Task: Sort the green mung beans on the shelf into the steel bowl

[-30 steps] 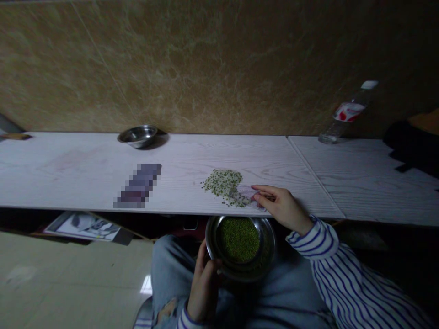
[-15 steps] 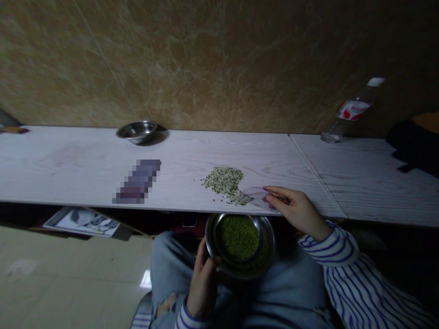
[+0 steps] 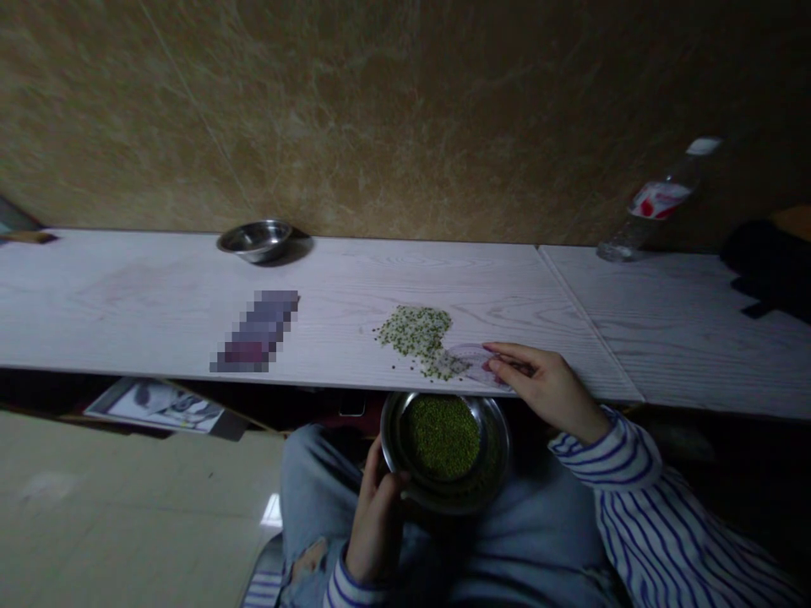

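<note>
My left hand grips the rim of a steel bowl full of green beans, held in my lap just under the table edge. My right hand rests on the white wooden table, its fingers pinched on a clear plastic card. The card's edge lies against a small pile of mixed green and pale beans spread on the table top.
An empty steel bowl stands at the back by the marble wall. A blurred flat object lies left of the pile. A plastic water bottle leans at the far right, near dark cloth. A picture lies on the floor.
My right hand slid the card a little to the right along the table edge. The bowl in my lap stayed nearly still.
</note>
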Demonstrator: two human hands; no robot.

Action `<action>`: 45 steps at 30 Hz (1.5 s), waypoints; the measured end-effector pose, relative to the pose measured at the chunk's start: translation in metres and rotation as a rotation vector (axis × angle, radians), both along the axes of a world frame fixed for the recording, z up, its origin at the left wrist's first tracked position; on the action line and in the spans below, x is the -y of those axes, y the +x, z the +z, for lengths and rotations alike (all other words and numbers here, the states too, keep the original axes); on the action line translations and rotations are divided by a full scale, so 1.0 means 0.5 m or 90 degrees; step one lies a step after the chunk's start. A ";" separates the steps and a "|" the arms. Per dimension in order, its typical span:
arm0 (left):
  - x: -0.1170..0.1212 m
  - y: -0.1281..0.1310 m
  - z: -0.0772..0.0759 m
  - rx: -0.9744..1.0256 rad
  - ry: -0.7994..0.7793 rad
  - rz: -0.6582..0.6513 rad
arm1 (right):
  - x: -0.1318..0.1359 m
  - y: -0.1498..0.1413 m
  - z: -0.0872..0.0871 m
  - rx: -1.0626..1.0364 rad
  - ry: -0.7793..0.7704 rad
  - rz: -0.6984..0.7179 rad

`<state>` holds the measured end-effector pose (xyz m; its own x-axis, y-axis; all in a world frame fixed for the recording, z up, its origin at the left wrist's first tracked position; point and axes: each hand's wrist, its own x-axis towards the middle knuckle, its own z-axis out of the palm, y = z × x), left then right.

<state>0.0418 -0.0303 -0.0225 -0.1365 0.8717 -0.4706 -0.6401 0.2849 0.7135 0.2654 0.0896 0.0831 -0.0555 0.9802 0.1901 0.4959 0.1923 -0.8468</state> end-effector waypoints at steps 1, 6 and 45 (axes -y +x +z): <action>0.000 -0.001 -0.004 0.006 0.004 0.003 | 0.000 0.004 0.001 0.005 0.002 -0.003; 0.002 0.002 -0.001 0.026 0.004 0.012 | 0.007 0.017 0.004 0.018 0.002 -0.002; -0.002 0.008 0.022 0.005 -0.010 0.012 | 0.021 0.017 0.002 0.022 0.023 -0.006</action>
